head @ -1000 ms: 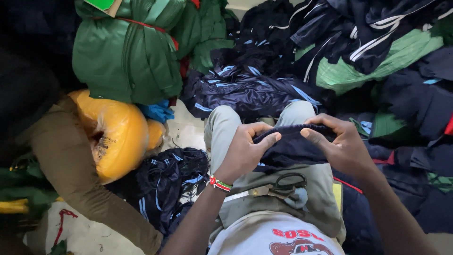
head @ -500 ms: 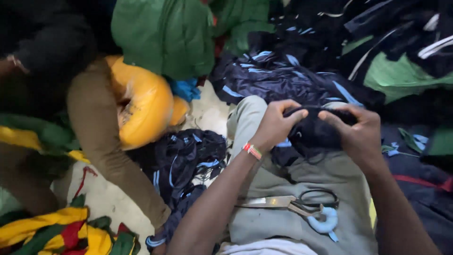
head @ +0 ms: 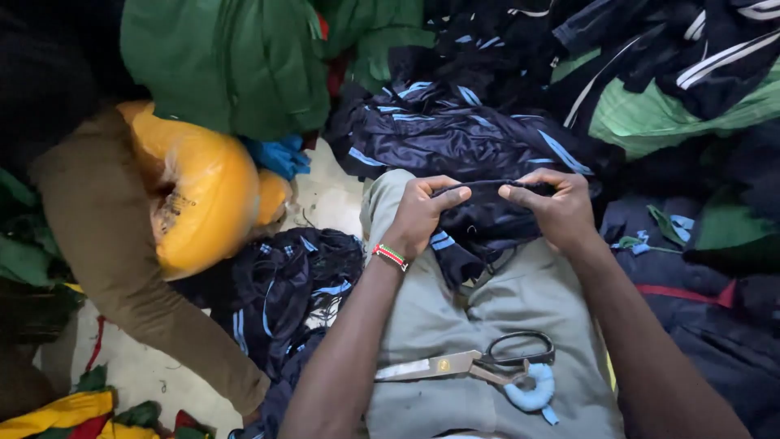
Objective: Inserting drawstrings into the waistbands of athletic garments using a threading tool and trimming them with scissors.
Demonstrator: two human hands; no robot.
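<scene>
Pinching a dark blue-striped garment [head: 486, 219] taut between both closed sets of fingers, the left hand [head: 418, 215] and right hand [head: 556, 210] hold its edge up over the knees for a close look. Scissors [head: 479, 363] lie near on the grey-trousered lap [head: 487, 325], within reach. Since the earlier frame, the view has shifted; the grip is unchanged.

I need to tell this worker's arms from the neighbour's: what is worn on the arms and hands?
Both forearms are bare, with no sleeves and no gloves. The left hand has a narrow beaded wristband in red, white and green at the wrist. The right hand shows nothing worn on its wrist or fingers.
</scene>
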